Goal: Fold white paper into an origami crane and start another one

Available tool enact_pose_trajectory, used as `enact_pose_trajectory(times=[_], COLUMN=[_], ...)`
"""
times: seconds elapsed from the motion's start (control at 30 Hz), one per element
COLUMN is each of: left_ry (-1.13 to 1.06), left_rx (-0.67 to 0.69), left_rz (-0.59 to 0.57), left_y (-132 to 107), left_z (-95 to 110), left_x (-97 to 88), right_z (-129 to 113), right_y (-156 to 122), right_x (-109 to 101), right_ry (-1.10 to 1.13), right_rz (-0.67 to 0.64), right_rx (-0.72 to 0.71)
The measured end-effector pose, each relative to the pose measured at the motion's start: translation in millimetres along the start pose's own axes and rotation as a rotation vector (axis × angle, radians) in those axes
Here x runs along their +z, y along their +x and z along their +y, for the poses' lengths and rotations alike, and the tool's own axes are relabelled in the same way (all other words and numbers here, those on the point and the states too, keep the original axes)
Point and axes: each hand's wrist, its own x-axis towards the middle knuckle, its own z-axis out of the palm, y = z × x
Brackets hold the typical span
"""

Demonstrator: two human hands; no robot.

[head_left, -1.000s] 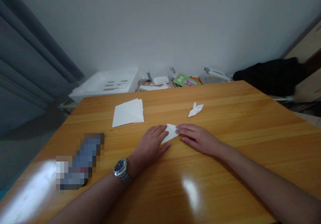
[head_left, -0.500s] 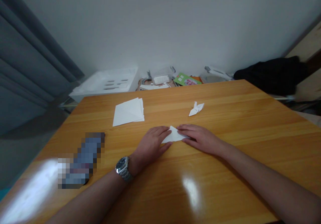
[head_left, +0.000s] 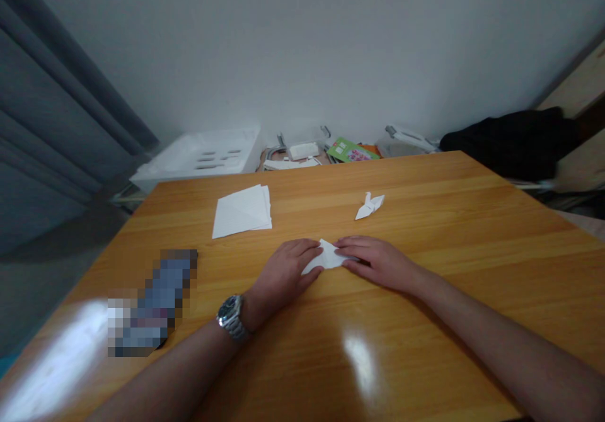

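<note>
A small folded sheet of white paper (head_left: 328,257) lies on the wooden table between my hands, one corner pointing away from me. My left hand (head_left: 290,267), with a metal watch (head_left: 231,315) at the wrist, grips its left side between thumb and fingers. On the right side, the fingers and thumb of my right hand (head_left: 378,259) close over the paper and hide that end. Just beyond my right hand stands a white origami bird (head_left: 370,206) with spread wings.
White paper sheets (head_left: 242,211) lie at the back left of the table (head_left: 439,214). A pixelated phone-like object (head_left: 158,302) rests near the left edge. Behind the table are a white foam tray (head_left: 203,151), a green booklet (head_left: 350,150) and black cloth (head_left: 515,142).
The paper's left part has bent slightly under my left thumb. Both hands keep nearly the same place and grip.
</note>
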Motion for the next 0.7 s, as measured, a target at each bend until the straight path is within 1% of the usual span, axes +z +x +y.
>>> enact_pose_trajectory(times=[0.3,0.4,0.5,0.7], left_ry=[0.009,0.008,0.017,0.045], left_rx=[0.004,0.011,0.014,0.005], left_rz=[-0.006,0.001,0.005,0.022], left_y=[-0.2,-0.1,0.0,0.4], left_z=[3.2,5.1,7.6,11.1], left_x=[-2.9,-4.4,-5.8,-5.8], right_z=[-3.0,-4.1,-6.6,-13.5], right_y=[0.1,0.1,0.8,3.7], right_x=[0.8,2.3,2.8,1.7], right_ry=[0.003,0.000,0.025,0.070], right_rz=[0.026,0.056,0.086,0.095], right_rx=[0.002,0.025,0.037,0.039])
